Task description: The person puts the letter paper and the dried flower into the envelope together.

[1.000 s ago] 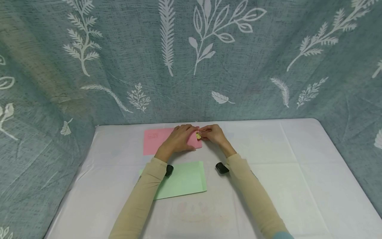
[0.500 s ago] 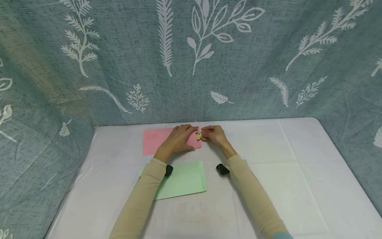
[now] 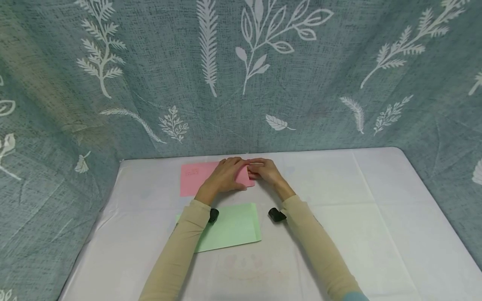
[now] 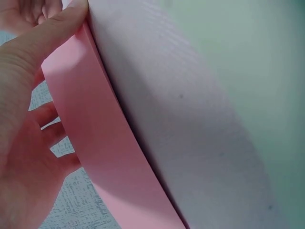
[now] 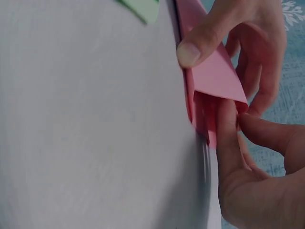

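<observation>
The pink envelope (image 3: 196, 179) lies near the back of the table. My left hand (image 3: 224, 175) grips it across its width, thumb on the near edge and fingers along the far edge. This squeeze makes the right end bulge into a gaping mouth, seen in the right wrist view on the pink paper (image 5: 214, 78). From the right, my right hand (image 3: 268, 170) reaches one straight digit into that mouth, while another touches the far corner of the opening. Whatever lies inside the envelope is hidden.
A light green envelope (image 3: 233, 228) lies nearer to me, partly under my left forearm. Black wrist cameras, such as the right one (image 3: 277, 215), hang by both cuffs. A patterned blue-green curtain (image 3: 226, 125) rises behind the white-covered table (image 3: 357, 234).
My right hand has moved left, from just outside the envelope's mouth into it. The small yellow piece visible at the mouth before is now out of sight. My left hand stays put.
</observation>
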`<state>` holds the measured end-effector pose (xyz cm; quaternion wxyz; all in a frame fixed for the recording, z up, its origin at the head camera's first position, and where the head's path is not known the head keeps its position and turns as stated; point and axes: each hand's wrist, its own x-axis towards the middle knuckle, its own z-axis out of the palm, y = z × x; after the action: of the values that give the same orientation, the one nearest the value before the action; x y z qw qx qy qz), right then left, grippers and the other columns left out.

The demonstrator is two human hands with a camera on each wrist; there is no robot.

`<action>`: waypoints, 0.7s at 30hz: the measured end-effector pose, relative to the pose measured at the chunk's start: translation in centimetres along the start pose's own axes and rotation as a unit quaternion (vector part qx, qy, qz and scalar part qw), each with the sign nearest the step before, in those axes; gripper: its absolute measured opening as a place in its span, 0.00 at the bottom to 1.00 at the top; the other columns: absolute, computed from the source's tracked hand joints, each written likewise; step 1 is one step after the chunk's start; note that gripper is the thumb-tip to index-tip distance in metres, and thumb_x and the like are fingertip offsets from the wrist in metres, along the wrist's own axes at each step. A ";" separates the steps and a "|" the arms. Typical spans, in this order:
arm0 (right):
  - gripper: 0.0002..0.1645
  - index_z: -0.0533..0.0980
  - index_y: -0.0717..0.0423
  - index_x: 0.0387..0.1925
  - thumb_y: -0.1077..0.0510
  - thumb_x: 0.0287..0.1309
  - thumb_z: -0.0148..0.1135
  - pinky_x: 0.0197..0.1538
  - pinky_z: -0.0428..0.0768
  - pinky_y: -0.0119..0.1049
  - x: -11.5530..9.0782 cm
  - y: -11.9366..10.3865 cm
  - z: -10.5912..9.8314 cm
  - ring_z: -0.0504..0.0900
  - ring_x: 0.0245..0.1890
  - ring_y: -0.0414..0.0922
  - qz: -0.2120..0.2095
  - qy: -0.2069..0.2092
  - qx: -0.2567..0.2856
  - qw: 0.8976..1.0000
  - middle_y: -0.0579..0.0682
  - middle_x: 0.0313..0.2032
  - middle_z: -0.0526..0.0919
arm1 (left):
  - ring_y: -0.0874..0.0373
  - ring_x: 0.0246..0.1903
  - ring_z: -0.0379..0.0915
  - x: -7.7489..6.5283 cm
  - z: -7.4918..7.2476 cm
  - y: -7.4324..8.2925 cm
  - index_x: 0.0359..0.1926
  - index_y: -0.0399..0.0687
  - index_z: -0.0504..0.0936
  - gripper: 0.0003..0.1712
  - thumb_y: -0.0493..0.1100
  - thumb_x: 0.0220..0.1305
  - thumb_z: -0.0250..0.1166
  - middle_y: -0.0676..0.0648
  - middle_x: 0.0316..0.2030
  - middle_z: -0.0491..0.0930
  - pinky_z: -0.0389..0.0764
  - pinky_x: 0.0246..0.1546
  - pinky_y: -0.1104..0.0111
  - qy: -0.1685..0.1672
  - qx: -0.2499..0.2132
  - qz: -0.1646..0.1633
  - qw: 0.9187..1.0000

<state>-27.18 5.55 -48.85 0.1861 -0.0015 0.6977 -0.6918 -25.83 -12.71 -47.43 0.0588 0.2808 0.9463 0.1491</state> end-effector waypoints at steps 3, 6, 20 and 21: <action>0.23 0.70 0.71 0.62 0.65 0.68 0.52 0.37 0.82 0.27 0.0 0.0 0.2 0.85 0.33 0.37 0.014 -0.008 -0.011 1.000 0.67 0.49 0.82 | 0.45 0.67 0.59 0.0 0.0 0.1 0.69 0.47 0.67 0.47 0.55 0.51 0.76 0.41 0.65 0.67 0.56 0.68 0.47 0.003 -0.002 0.004 1.000; 0.24 0.67 0.70 0.64 0.64 0.70 0.48 0.37 0.82 0.28 0.0 -0.1 0.4 0.85 0.33 0.38 0.026 -0.016 -0.007 1.000 0.65 0.49 0.82 | 0.45 0.67 0.59 0.0 0.0 0.2 0.69 0.46 0.68 0.46 0.55 0.51 0.76 0.41 0.65 0.68 0.56 0.68 0.46 0.005 -0.004 0.007 1.000; 0.24 0.66 0.70 0.65 0.64 0.72 0.46 0.41 0.83 0.31 0.0 -0.1 0.1 0.84 0.33 0.38 0.035 -0.031 0.003 0.999 0.64 0.50 0.81 | 0.44 0.66 0.60 0.1 0.1 0.1 0.68 0.46 0.68 0.46 0.55 0.52 0.76 0.41 0.63 0.68 0.58 0.67 0.46 0.000 0.010 0.012 1.000; 0.23 0.66 0.71 0.64 0.65 0.72 0.46 0.41 0.83 0.31 0.1 -0.2 0.0 0.84 0.33 0.38 0.035 -0.032 0.010 0.999 0.64 0.48 0.82 | 0.44 0.66 0.60 0.1 0.0 0.1 0.68 0.47 0.68 0.46 0.55 0.52 0.76 0.41 0.63 0.68 0.58 0.67 0.46 -0.001 0.011 0.012 1.000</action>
<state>-27.28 5.54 -48.68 0.2327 0.0026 0.6841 -0.6913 -25.86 -12.58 -47.45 0.0552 0.2927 0.9444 0.1390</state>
